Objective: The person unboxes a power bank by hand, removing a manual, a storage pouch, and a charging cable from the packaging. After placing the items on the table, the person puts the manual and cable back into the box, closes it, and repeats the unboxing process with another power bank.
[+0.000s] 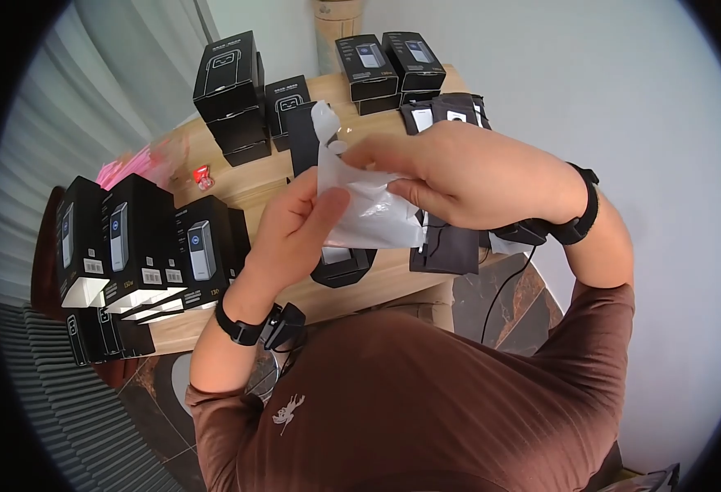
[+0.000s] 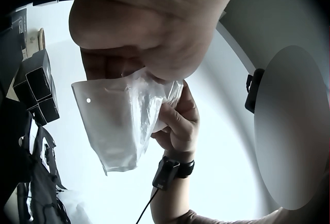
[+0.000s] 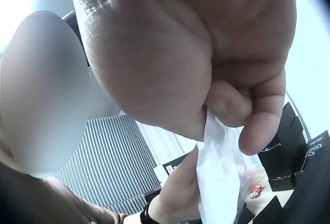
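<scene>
A translucent white plastic bag (image 1: 369, 215) is held up over the table between both hands. My left hand (image 1: 291, 238) pinches its left edge, thumb on the near face. At the bag's upper right, my right hand (image 1: 434, 174) grips it between thumb and fingers. In the left wrist view the bag (image 2: 111, 126) has a small round hole near one corner, and my right hand (image 2: 178, 123) holds its far side. The right wrist view shows the bag (image 3: 219, 175) edge-on, pinched by my right hand (image 3: 191, 54). Beneath the bag lies an open black box (image 1: 344, 269).
Black product boxes stand in groups on the wooden table (image 1: 274, 193): at the left (image 1: 135, 238), back left (image 1: 229, 90) and back right (image 1: 369, 66). Dark pouches (image 1: 447, 250) lie at the right. A red packet (image 1: 204, 177) lies near pink items (image 1: 131, 170).
</scene>
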